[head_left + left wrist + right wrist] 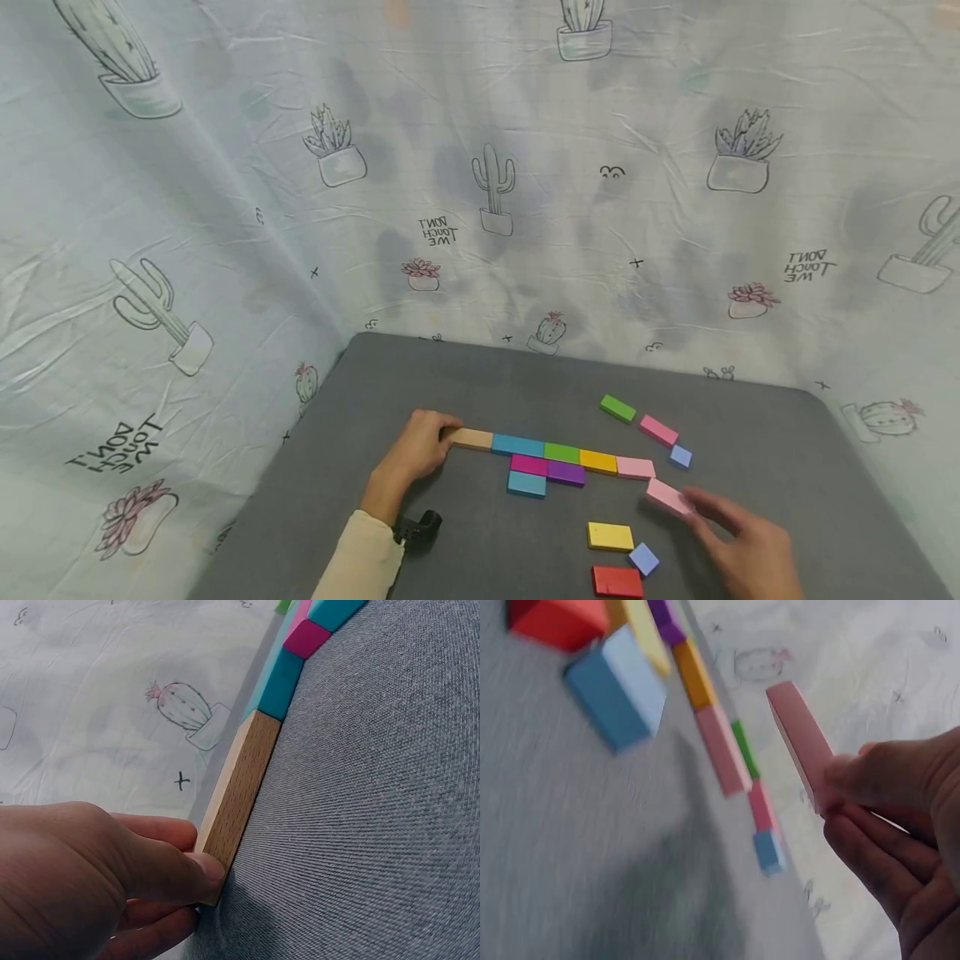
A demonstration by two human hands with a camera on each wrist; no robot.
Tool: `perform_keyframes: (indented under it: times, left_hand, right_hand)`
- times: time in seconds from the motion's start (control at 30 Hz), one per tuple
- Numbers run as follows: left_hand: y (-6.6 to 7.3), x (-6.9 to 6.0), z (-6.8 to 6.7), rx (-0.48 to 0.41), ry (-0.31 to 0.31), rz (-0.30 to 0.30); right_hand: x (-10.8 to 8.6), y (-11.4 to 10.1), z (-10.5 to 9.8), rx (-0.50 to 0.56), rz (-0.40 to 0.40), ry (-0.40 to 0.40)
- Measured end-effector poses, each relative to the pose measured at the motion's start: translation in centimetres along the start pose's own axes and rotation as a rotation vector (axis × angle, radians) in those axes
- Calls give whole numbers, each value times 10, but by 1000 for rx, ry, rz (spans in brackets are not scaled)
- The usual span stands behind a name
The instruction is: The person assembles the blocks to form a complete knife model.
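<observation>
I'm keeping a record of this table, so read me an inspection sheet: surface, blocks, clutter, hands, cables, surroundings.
Surface: dark grey tabletop.
Blocks: in a row, tan block, long blue block, green block, orange block, pale pink block; magenta block and purple block against its near side; short blue block touching the magenta one.
Clutter: red block, yellow block, another green block, deep pink block and two light blue blocks, off the row.
Hands: left hand pinches the tan block's outer end; right hand holds a second pale pink block, raised.
Cables: nothing seen.
Surroundings: pale cloth printed with potted cacti.
</observation>
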State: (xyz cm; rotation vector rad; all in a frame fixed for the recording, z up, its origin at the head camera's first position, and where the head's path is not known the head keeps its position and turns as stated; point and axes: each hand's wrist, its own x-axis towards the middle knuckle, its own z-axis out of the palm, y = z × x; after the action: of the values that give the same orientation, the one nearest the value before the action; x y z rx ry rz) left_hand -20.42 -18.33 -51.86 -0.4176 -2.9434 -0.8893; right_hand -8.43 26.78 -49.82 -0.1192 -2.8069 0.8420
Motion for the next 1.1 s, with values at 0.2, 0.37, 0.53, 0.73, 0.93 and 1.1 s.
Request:
perform_keyframes:
  times: [0.2,0.37,0.53,0.73,0.93,1.1]
  left_hand:
    - [1,-1,0,-14,1,-5]
    - [1,-2,0,-19,7,-3]
    - [1,-2,0,-19,7,1]
    - [1,-2,0,-7,1,0]
    - [2,-2,-2,-11,-2,2]
    - [2,-2,-3,-13,1,7]
  right_hand:
    - [5,-24,5,77,-70,-88]
    - [10,-41,18,104,-136,-114]
    - [15,-56,30,142,-178,-140]
    - [20,-65,45,179,-178,-222]
    - [23,-67,59,206,-175,-274]
    - [25,-68,65,192,-168,-292]
